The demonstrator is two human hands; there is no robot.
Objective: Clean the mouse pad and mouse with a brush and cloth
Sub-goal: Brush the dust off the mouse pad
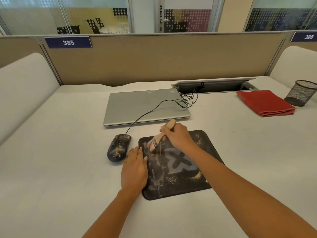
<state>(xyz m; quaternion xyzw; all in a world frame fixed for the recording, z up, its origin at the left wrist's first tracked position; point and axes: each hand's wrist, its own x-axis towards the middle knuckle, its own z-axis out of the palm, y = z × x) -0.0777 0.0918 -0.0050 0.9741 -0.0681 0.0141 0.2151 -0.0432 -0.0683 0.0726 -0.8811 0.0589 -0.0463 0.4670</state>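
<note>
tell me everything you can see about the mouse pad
The mouse pad is a dark, soft-looking rectangle with rounded corners and a grey X-like logo. It lies flat on the desk, right of the mouse and slightly skewed. Pale dust smears cover its left half; sandy crumbs dot the far-right corner and near side. The left hand rests flat on its left edge. The right hand holds a brush with bristles on its far-left part.

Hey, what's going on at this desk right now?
A person is brushing a dusty mouse pad. The right hand grips the brush, bristles down on the pad's far left area, while the left hand lies flat on its left edge. The mouse, just left of the pad, is speckled with dust too. The folded red cloth lies untouched at the far right.
</note>
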